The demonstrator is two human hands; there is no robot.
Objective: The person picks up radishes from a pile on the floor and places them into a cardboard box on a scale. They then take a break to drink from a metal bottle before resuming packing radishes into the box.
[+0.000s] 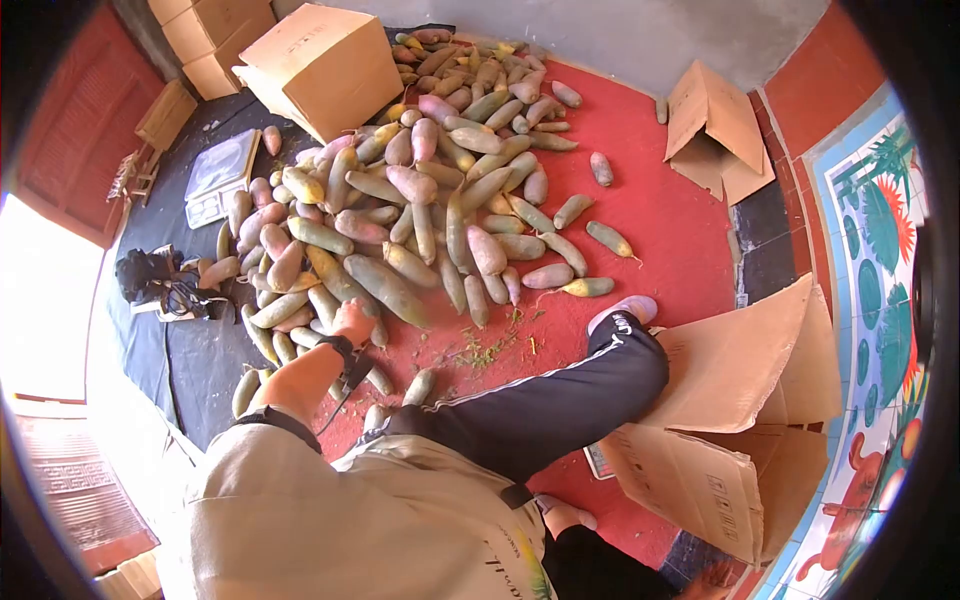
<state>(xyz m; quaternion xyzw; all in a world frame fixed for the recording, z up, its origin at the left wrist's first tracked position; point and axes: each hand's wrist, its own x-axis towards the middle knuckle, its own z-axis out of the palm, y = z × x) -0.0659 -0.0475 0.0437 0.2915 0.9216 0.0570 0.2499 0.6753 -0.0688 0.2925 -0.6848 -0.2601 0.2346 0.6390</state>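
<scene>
Currently, the radishes [412, 184] lie in a broad loose heap on the floor, from the back wall down to the person's side. Shapes: long, blunt cylinders tapering at one or both ends, several with thin root tails. Skins matt and firm-looking, dull green to dusty pink, a few yellowish at the tips. Strays lie apart along the heap's right side.

Left hand [352, 322]: at the near edge of the heap, fingers down among green radishes; whether it is closed on one, cannot tell. Black strap [344, 352] around its wrist. Right hand: cannot be made out, so its state, and whether the hands are together, cannot be told.

Under the heap: red carpet [690, 250], with leafy scraps [485, 350] in front of the radishes; dark sheet [150, 345], creased, on the left.

Containers, all brown cardboard: a bulky box [325, 70] stands tilted behind the heap, contents hidden. Stacked cartons [215, 40] behind it. An open carton [690, 480] beside the person's legs has flaps spread, interior partly in shadow. A smaller carton [715, 125] near the right wall has its opening facing the carpet, inside dark.

A flat, pale scale [222, 170] sits left of the heap.
</scene>
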